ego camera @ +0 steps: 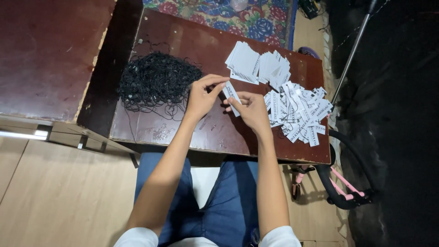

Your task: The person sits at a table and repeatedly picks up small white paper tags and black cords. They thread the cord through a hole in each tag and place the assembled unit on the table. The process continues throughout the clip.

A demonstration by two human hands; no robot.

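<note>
White paper tag (231, 94) pinched between left hand (201, 97) and right hand (252, 111).

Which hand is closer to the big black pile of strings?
Left. The left hand is right beside the black strings; the right hand is farther off, next to the paper tags.

White paper tags (292, 107) on table (183, 41)

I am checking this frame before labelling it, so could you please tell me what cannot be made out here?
Head view only:
- Small white paper tag: partly covered by fingers of the left hand and right hand.
- Tangled pile of thin black cords: single cords too fine to separate.
- Heap of white paper tags: lower ones buried.
- Pink-framed wheeled object: partly behind the dark wooden table.
</note>
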